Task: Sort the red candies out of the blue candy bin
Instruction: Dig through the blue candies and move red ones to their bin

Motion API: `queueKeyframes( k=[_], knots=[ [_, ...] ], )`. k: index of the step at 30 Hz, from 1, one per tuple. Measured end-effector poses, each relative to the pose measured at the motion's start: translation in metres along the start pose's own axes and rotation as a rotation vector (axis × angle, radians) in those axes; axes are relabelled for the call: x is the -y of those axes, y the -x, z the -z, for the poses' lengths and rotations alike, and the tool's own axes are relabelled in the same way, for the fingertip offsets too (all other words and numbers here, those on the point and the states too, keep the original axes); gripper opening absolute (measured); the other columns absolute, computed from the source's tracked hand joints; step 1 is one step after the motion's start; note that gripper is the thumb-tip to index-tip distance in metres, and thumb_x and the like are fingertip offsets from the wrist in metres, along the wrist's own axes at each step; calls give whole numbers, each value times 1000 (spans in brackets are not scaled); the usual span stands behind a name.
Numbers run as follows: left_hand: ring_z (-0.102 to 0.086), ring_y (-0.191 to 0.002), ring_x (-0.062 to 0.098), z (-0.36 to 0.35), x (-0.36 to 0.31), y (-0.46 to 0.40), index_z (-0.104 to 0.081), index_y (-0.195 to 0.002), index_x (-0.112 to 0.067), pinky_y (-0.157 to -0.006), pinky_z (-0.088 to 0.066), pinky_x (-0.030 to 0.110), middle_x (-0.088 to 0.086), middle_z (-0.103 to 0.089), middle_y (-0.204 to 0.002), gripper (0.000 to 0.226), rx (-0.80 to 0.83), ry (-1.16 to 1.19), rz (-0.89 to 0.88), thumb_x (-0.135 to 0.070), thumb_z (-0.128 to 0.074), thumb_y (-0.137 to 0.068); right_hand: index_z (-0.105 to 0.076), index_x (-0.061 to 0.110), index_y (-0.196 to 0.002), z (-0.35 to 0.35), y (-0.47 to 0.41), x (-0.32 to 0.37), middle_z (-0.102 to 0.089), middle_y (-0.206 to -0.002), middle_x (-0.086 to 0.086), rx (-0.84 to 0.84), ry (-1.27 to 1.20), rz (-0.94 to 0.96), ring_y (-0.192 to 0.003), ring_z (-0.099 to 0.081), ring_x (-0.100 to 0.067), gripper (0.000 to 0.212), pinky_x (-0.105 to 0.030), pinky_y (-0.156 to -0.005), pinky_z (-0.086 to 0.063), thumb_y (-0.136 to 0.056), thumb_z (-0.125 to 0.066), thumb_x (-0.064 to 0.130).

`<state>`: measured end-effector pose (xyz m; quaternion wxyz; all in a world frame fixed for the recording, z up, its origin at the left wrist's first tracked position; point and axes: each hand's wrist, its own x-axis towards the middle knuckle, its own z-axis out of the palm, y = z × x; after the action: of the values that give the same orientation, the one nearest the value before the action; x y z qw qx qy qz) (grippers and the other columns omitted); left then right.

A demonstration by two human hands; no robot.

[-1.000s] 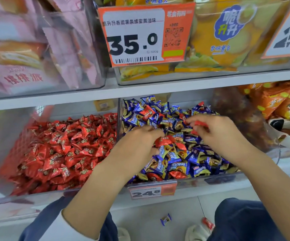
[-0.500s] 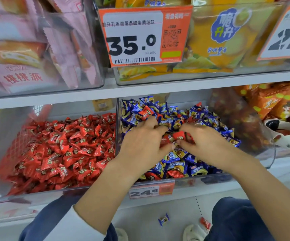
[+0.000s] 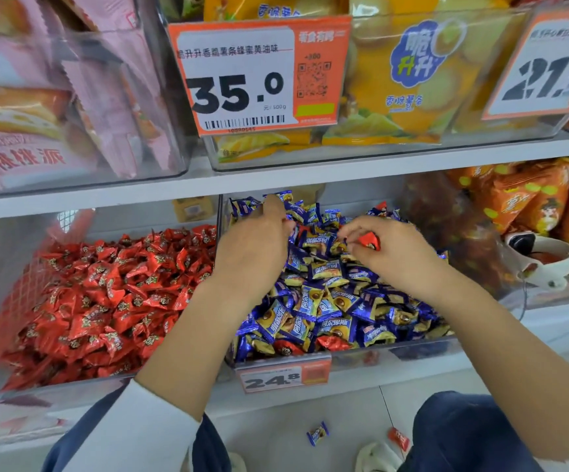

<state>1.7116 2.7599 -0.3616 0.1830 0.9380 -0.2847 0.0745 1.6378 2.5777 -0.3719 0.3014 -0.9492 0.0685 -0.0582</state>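
Fingers first: the right hand has a red candy pinched between thumb and fingertips, held just above the pile in the blue candy bin. The left hand reaches deeper toward the back of the same bin, palm down, fingers loosely bent and resting on the blue candies. Whether it's actually gripping anything underneath, can't tell, since the fingertips are partly buried in wrappers.

So the bin is a clear plastic one, middle of the lower shelf, mostly blue and gold wrappers. A couple of red strays still sit near the front wall, right behind the 24.8 price tag. Just to the left, separated by a clear divider, is the red candy bin, heaped with red wrappers.

Up top there's a bin of yellow snack bags with a big 35.0 price label, and pink packs further left. Orange bags are off to the right on the lower shelf.

Down on the floor between the person's knees lie one blue candy and one red candy wrapper.
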Motion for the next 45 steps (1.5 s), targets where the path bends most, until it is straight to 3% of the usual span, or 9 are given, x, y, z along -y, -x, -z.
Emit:
queueKeyframes(
  k=[3, 11, 16, 21, 25, 29, 32, 39, 45],
  knots=[
    [-57, -94, 34, -5, 2, -12, -47, -120, -13, -62, -37, 35, 12, -57, -106, 27, -11, -140, 29, -27, -36, -101, -67, 26, -109, 4, -22, -11, -67, -112, 3, -82, 104, -113, -102, -62, -20, 29, -28, -88, -45, -89, -54, 9],
    [-57, -75, 30, 2, 4, -29, -57, -86, -13, -59, -38, 32, 3, -48, -68, 25, -17, -186, 112, -32, -43, -96, -52, 28, -133, 0, -52, -33, -53, -137, 4, 113, 22, -192, -122, -50, -15, 55, -15, -88, -35, -85, -62, 3],
    [-60, -101, 32, -4, 8, -33, -50, -132, -25, -73, -48, 38, 10, -63, -113, 43, 122, -184, 12, -10, -44, -92, -42, 39, -138, -4, -63, -41, -47, -141, -8, 304, 140, -192, -52, -49, -12, 71, -16, -41, -36, -86, -47, -9],
    [-58, -107, 28, -13, 12, -32, -47, -135, -27, -76, -49, 38, 6, -58, -121, 49, 216, -262, -73, -6, -44, -91, -38, 37, -142, -16, -68, -40, -32, -152, -2, 380, 242, -98, -122, -49, -23, 69, -28, -90, -43, -88, -45, -6],
    [-59, -103, 27, -11, 14, -30, -51, -130, -26, -73, -46, 35, 7, -52, -122, 41, 258, -252, -63, -10, -45, -94, -37, 21, -144, -15, -67, -36, -36, -149, -11, 372, 349, -169, -133, -38, -28, 56, -28, -101, -35, -92, -47, 2],
    [-53, -80, 26, -7, 9, -30, -52, -121, -17, -63, -37, 32, 9, -57, -104, 29, 169, -170, -30, -28, -36, -100, -57, 1, -123, -15, -65, -34, -55, -126, -20, 390, 414, -233, -112, -54, -32, 33, -36, -91, -47, -92, -46, 5],
    [-58, -91, 28, -5, 0, -31, -55, -120, -15, -64, -34, 29, 10, -64, -101, 37, 67, -145, -27, -39, -36, -100, -65, -2, -106, -12, -61, -33, -63, -110, -21, 335, 346, -222, -101, -59, -33, 24, -35, -81, -48, -92, -47, 5],
    [-52, -116, 30, -29, -13, -30, -36, -142, -22, -77, -50, 41, 5, -40, -142, 50, 161, -181, -77, -9, -44, -94, -69, 18, -98, 3, -45, -33, -65, -103, 0, -30, 97, -135, -90, -61, -17, 16, -23, -81, -43, -91, -55, 13],
    [-59, -103, 28, -40, -17, -28, -42, -137, -21, -61, -37, 33, 4, -57, -122, 45, 245, -324, -123, -10, -43, -94, -66, 18, -74, 21, -40, -52, -57, -65, -2, -302, -325, -366, -54, -46, -14, 26, -29, -57, -40, -94, -49, 19]
  ],
)
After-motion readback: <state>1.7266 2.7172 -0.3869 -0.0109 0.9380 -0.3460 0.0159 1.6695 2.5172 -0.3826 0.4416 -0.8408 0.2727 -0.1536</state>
